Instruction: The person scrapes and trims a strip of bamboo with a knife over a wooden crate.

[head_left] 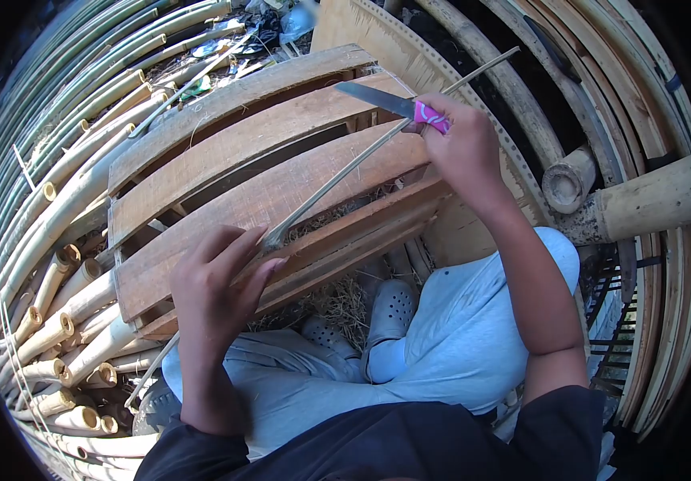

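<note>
Head camera: a seated person's two bare hands work above a slatted wooden bench (233,200).
Left hand (221,280): loosely closed, thumb and fingers curled around the thin strip (343,175), whose fibres look frayed there.
Right hand (459,144): fist tight on the pink handle of the knife (377,98); whether it grips the strip too, I cannot tell.
Knife: blade aimed up and to the left of the view, over the slats (contact between its edge and the strip is unclear).
Strip: slanting across the bench from the left hand, passing by the knife handle and running on beyond the right hand.
Feet: a perforated clog (393,309) beside dry straw (341,305), below the bench's near edge.
Bamboo: poles (93,295) stacked at the left; a thick pole (654,204) at the right.
</note>
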Motion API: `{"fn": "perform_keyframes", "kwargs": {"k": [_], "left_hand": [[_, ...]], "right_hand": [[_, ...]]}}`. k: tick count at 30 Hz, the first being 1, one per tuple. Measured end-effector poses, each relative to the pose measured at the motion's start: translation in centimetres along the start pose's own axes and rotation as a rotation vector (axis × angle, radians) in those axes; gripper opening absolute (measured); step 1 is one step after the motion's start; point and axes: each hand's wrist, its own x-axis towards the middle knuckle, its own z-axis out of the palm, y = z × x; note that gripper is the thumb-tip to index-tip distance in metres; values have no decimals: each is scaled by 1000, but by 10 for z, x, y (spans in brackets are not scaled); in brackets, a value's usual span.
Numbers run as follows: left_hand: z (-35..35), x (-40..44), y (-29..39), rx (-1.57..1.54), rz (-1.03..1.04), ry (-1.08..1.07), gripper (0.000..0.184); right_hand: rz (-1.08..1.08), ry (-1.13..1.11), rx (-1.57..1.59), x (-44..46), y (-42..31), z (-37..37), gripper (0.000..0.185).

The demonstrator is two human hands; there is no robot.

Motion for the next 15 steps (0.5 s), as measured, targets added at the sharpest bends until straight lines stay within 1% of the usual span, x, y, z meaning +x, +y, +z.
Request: {"fn": "perform_keyframes", "kwargs": {"k": [2, 4, 6, 10, 12, 15], "left_hand": [[1, 0, -2, 26, 21, -11, 33], [1, 1, -4, 50, 42, -22, 35], [0, 1, -6, 68, 76, -36, 31], [-4, -2, -2, 82, 25, -65, 24], [-8, -3, -1, 115, 35, 41, 18], [-10, -3, -7, 139, 49, 71, 19]], "right_hand": [[86, 57, -19, 9, 16, -7, 20], [90, 47, -42, 14, 33, -10, 20], [166, 36, -128, 16, 41, -9, 20], [167, -16, -179, 16, 38, -8, 22], [139, 5, -209, 15, 36, -6, 21], [134, -8, -210, 13, 32, -2, 21]]}}
